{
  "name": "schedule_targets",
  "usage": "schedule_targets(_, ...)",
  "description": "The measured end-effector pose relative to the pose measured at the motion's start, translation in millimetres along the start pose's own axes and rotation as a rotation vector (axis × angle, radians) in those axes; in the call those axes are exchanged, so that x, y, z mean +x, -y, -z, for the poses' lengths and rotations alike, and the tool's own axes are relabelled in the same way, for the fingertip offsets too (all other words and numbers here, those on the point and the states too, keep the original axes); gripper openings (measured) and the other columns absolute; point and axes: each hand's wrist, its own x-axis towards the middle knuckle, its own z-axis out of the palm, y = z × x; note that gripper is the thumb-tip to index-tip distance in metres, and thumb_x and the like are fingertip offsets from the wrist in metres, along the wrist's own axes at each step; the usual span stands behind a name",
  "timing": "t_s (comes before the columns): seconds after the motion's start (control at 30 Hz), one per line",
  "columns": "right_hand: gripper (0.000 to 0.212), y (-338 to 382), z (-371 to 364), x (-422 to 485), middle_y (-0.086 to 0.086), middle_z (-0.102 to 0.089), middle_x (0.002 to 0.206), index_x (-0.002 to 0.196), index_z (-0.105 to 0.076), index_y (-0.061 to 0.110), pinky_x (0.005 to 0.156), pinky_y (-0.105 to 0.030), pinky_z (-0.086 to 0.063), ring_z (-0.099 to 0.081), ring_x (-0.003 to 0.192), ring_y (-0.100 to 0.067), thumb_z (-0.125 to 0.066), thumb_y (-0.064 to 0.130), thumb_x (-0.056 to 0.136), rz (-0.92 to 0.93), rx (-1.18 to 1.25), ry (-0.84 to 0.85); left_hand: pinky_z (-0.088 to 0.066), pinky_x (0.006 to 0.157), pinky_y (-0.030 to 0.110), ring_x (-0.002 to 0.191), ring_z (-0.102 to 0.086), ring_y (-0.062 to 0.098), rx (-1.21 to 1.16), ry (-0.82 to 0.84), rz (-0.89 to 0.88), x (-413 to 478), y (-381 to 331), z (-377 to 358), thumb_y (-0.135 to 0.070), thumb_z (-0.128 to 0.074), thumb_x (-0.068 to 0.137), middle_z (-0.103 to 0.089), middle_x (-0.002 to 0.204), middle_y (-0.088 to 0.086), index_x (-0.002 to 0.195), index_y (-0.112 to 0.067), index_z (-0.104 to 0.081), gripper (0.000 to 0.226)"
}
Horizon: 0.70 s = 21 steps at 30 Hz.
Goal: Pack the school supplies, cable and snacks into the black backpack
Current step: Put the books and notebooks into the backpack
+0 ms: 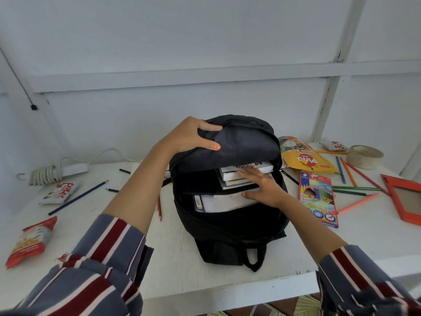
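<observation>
Red snack bag (29,241): lies at the far left of the white table (177,258), near its front edge.
White cable (52,171): coiled at the back left, apart from the backpack.
Small snack packet (60,189): just in front of the cable, with a blue pencil (78,197) beside it.
Left hand (191,135): fingers and thumb curled round the top flap of the black backpack (227,231), holding the flap raised.
Black backpack: at the centre of the table, main compartment open.
Books (246,173): stacked inside the open compartment; a thick white book (223,202) sits in the nearer section.
Right hand (265,187): fingers straight and spread, resting flat on the stacked books, thumb against the white book; it grips nothing.
Yellow snack pouch (305,159): just right of the backpack, toward the back.
Coloured pencil box (317,197): in front of the pouch, beside the backpack.
Loose pencils (355,176): scattered to the right of the box.
Tape roll (364,156): back right.
Red frame (403,197): far right edge.
</observation>
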Motion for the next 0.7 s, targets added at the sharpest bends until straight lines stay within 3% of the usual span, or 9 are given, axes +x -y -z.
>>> schedule_targets(0.07,0.065,3,4,-4,0.007,-0.025,0.153,0.142,-0.034,0.032,0.117,-0.043,-0.012,-0.016,0.143,-0.012,-0.066,0.027,0.085,0.007,0.119,-0.04,-0.032,0.09,0.012,0.108,-0.048,0.0,-0.006,0.011,0.009,-1,0,0,-0.016,-0.078,0.073,-0.056,0.129,-0.004,0.124,-0.021,-0.059,0.055)
schedule_targets(0.17,0.056,19,23,-16,0.006,-0.04,0.144,0.139,-0.042,0.025,0.104,-0.017,-0.023,-0.033,0.135,-0.01,-0.064,0.022,0.087,-0.035,0.247,-0.006,-0.031,0.092,0.014,0.113,-0.048,0.004,-0.016,0.023,0.028,-4,-2,0,-0.018,-0.078,0.073,-0.056,0.126,-0.006,0.123,-0.022,-0.06,0.053)
schedule_targets(0.3,0.029,27,62,-40,-0.001,-0.063,0.121,0.116,-0.063,0.017,0.097,-0.017,-0.041,-0.058,0.11,-0.011,-0.059,0.009,0.089,-0.11,0.269,0.202,-0.024,0.095,0.015,0.121,-0.039,0.0,-0.032,0.112,0.091,-17,-7,-4,-0.022,-0.074,0.077,-0.051,0.132,-0.006,0.121,-0.024,-0.063,0.045)
schedule_targets(0.37,0.021,30,82,-56,-0.008,-0.07,0.099,0.098,-0.07,0.012,0.079,-0.012,-0.051,-0.065,0.09,-0.016,-0.057,0.0,0.087,-0.143,0.333,0.205,-0.024,0.095,0.015,0.121,-0.04,0.0,-0.029,0.203,0.123,-26,-9,-11,-0.024,-0.072,0.079,-0.052,0.129,-0.01,0.118,-0.024,-0.064,0.04)
schedule_targets(0.43,0.021,32,101,-70,-0.014,-0.069,0.086,0.09,-0.069,0.004,0.057,-0.01,-0.049,-0.063,0.077,-0.024,-0.053,-0.009,0.086,-0.173,0.376,0.118,-0.027,0.089,0.006,0.114,-0.039,-0.006,0.0,0.305,0.142,-35,-10,-21,-0.024,-0.07,0.081,-0.056,0.127,-0.011,0.117,-0.022,-0.065,0.036)
schedule_targets(0.53,0.02,29,115,-76,-0.017,-0.069,0.075,0.078,-0.069,0.008,0.072,-0.042,-0.052,-0.061,0.076,-0.044,-0.056,-0.006,0.084,-0.154,0.29,-0.125,-0.031,0.076,-0.003,0.115,-0.041,-0.005,0.053,0.415,0.153,-50,-7,-41,-0.024,-0.068,0.083,-0.057,0.124,-0.01,0.115,-0.019,-0.067,0.033)
schedule_targets(0.63,0.014,37,109,-77,-0.018,-0.067,0.079,0.077,-0.067,0.009,0.07,-0.034,-0.045,-0.058,0.071,-0.033,-0.057,0.001,0.084,-0.137,0.219,-0.302,-0.028,0.094,0.011,0.124,-0.043,0.008,0.12,0.521,0.156,-65,-2,-58,-0.028,-0.066,0.084,-0.052,0.132,-0.004,0.115,-0.021,-0.067,0.032)
schedule_targets(0.7,0.013,47,98,-75,-0.012,-0.066,0.084,0.086,-0.067,0.01,0.07,-0.028,-0.042,-0.058,0.076,-0.022,-0.058,0.001,0.085,-0.099,0.236,-0.305,-0.02,0.103,0.022,0.134,-0.033,0.013,0.178,0.619,0.183,-74,1,-69,-0.031,-0.063,0.087,-0.04,0.145,-0.001,0.119,-0.022,-0.064,0.034)
